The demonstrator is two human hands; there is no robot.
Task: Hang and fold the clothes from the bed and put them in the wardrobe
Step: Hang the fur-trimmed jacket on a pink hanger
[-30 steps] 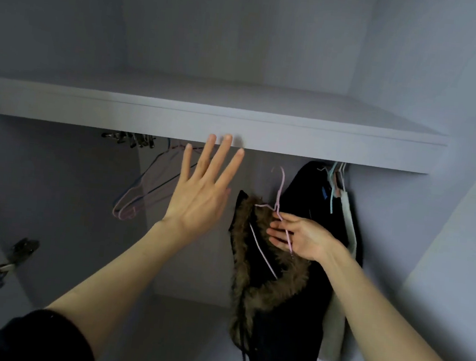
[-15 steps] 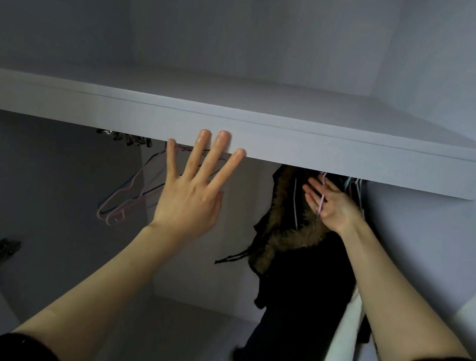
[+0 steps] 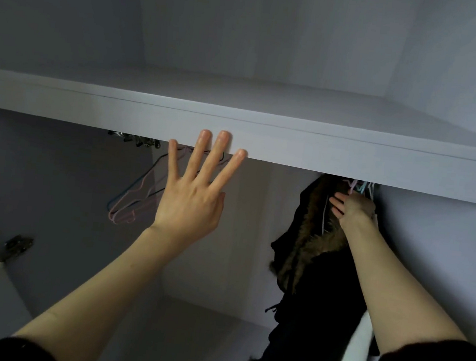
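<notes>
While the left hand (image 3: pixel 189 201) spreads straight fingers (image 3: pixel 221 149) against the wardrobe shelf (image 3: pixel 335 161) edge, the right hand (image 3: pixel 353 207) holds the fur-trimmed black coat's (image 3: pixel 309 246) hanger (image 3: pixel 353 186) (grip partly hidden) up under that shelf.

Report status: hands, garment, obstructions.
Left hand open, fingertips against shelf edge. Right hand at hanger hook, grip unclear. Fur-trimmed black coat under shelf. Nothing obstructing.

Head view, close, up into wardrobe (image 3: pixel 265 130).
</notes>
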